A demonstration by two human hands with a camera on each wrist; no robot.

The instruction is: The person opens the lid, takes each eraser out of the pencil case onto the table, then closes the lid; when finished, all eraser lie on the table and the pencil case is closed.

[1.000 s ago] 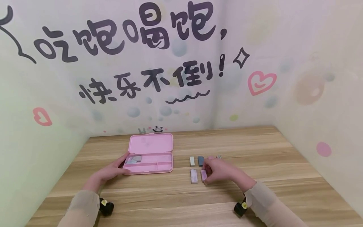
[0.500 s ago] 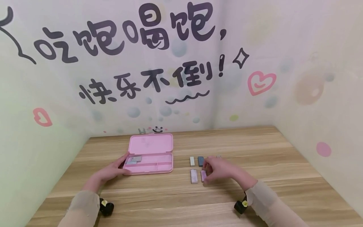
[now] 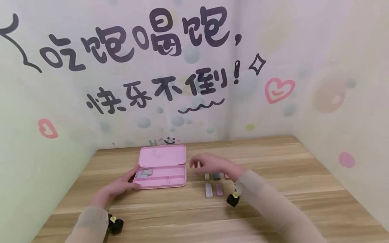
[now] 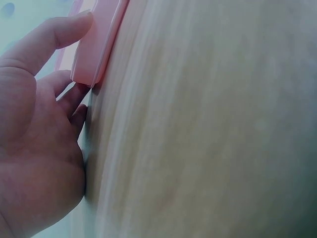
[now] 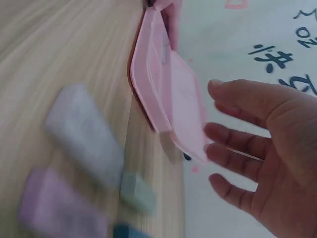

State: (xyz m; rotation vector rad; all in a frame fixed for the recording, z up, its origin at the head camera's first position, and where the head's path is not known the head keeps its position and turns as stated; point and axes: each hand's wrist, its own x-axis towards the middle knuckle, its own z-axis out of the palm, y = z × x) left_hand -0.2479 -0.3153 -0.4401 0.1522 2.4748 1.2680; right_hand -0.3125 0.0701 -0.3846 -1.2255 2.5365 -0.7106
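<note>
While the opened pink case (image 3: 167, 170) on the bench (image 3: 170, 216) is pinched at its left end by the left hand (image 3: 120, 184), nothing is seen in the loosely spread right hand (image 3: 209, 163); light, stiff plastic is supposed, best held by the walls.

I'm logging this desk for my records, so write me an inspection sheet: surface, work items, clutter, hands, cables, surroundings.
Surface: wood-grain table.
Work items: pink case open, grey block towards its left end; on the table, pale block and purple block in front, blue block and others behind, partly hidden by the right arm.
Clutter: nothing seen.
Hands: left hand grips the case's left end; right hand hovers right of the case, apparently empty.
Cables: nothing seen.
Surroundings: pale wall with dark writing and pink hearts.
</note>
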